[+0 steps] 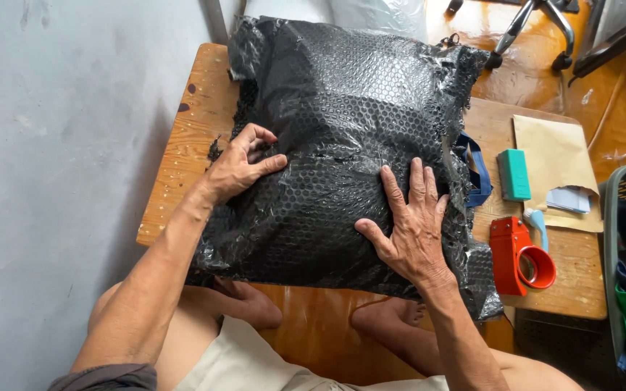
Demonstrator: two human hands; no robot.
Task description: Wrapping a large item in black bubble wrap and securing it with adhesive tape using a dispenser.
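Black bubble-wrap parcel [342,145] is already fully wrapped; it is pressed flat by left hand [240,163] and right hand [411,224], palms open, nothing grasped. Red tape dispenser [519,257] lies untouched.

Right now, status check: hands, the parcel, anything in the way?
Left hand and right hand pressed flat on black bubble-wrapped parcel. Parcel lies on wooden table. Red tape dispenser beside it, clear of hands.

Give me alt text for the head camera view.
Both hands press flat on a large bundle wrapped in black bubble wrap on a small wooden table: left hand, right hand. A red tape dispenser lies beside it.
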